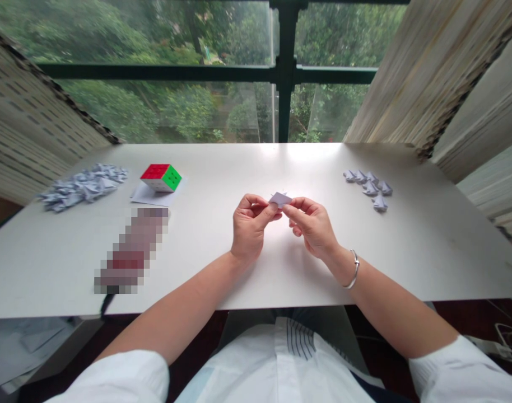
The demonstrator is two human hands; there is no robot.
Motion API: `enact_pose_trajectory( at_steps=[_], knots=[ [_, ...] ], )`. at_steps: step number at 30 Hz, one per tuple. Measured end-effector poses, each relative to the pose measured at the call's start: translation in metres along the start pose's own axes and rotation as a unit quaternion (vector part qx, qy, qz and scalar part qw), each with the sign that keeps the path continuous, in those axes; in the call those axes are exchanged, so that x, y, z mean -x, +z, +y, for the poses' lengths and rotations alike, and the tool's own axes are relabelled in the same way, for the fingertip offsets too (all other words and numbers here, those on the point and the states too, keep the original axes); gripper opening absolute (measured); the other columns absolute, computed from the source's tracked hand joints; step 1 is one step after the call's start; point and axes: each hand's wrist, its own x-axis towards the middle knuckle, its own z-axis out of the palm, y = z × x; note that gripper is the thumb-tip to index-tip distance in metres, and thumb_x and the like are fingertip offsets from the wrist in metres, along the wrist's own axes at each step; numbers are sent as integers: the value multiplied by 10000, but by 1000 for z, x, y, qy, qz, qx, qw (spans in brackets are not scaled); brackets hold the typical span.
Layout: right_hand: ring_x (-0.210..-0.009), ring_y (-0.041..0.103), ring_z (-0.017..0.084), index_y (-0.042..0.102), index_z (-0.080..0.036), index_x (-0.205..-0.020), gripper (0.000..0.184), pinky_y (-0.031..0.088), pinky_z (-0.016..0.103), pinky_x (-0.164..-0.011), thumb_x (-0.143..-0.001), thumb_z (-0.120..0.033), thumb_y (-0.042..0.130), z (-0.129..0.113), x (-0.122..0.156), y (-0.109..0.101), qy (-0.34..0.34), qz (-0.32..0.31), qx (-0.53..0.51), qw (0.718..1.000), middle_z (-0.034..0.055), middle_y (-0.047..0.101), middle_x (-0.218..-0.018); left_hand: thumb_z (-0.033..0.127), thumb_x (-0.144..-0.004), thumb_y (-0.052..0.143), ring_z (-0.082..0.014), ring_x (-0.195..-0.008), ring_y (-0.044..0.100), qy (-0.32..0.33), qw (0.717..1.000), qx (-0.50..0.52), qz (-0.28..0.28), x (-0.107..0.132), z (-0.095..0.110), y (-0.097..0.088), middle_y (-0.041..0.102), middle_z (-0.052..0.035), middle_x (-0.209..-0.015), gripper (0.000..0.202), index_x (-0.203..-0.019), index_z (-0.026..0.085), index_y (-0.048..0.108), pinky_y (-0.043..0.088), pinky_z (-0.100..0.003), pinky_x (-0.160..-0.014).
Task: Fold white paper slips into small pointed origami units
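Where the wide white table (428, 240) meets its far edge, a window (189, 106) shows green trees. On the table's far left lies a heap (83, 186) of folded pale paper shapes. Nearer the table's front edge, left of its middle, sits a pixelated patch (132, 250) whose contents cannot be told. Over the table's middle the left hand (248, 229) and the right hand (312, 226) meet, raised a little above the top, forearms crossing the front edge. On the table's far right a smaller cluster (369, 187) of folded shapes lies spread in a loose arc. A cube (161, 177) with red and green faces stands on the table's far left, just inside the heap, resting on a white sheet (143, 196). A bracelet (355, 268) circles the right wrist above the front edge. Between the two hands, above the table's middle, is a small folded paper piece (280, 198). Each hand pinches it narrowly between thumb and forefinger, the other fingers curled in.
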Motion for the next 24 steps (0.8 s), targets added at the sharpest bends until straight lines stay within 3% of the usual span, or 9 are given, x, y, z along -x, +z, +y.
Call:
enact_pose_trajectory(
  at_steps=[8, 16, 19, 24],
  knots=[
    [-477, 455, 63, 643, -180, -771, 269, 300, 189, -385, -718, -395, 795, 0, 0, -1, -24, -9, 25, 999, -39, 567, -595, 326, -668, 855, -147, -663, 714, -3, 1000, 2, -8, 1, 1, 0, 713, 23, -737, 383, -808, 196, 523, 605, -300, -704],
    [-521, 460, 83, 592, -197, -813, 341, 353, 229, -474, -760, -505, 729, 1, 2, -1, -53, -19, 89, 994, -43, 553, -612, 305, -661, 863, -129, -654, 699, 11, 1000, -4, -22, 2, -4, 0, 700, 32, -725, 385, -804, 195, 524, 592, -277, -695],
    [-544, 469, 87, 588, -198, -818, 320, 383, 239, -515, -780, -490, 713, 2, 3, -1, -67, -19, 104, 992, -37, 569, -643, 285, -659, 866, -113, -635, 682, 28, 999, -12, -26, 1, -4, -1, 685, 44, -691, 391, -808, 197, 515, 570, -244, -667],
    [-635, 525, 117, 613, -194, -797, 284, 447, 270, -615, -799, -460, 712, 2, 2, -4, -105, -10, 168, 980, 1, 617, -726, 294, -648, 874, -132, -629, 688, 27, 999, -36, -15, -4, 4, -5, 680, 45, -667, 459, -879, 211, 485, 568, -274, -691]
  ],
)
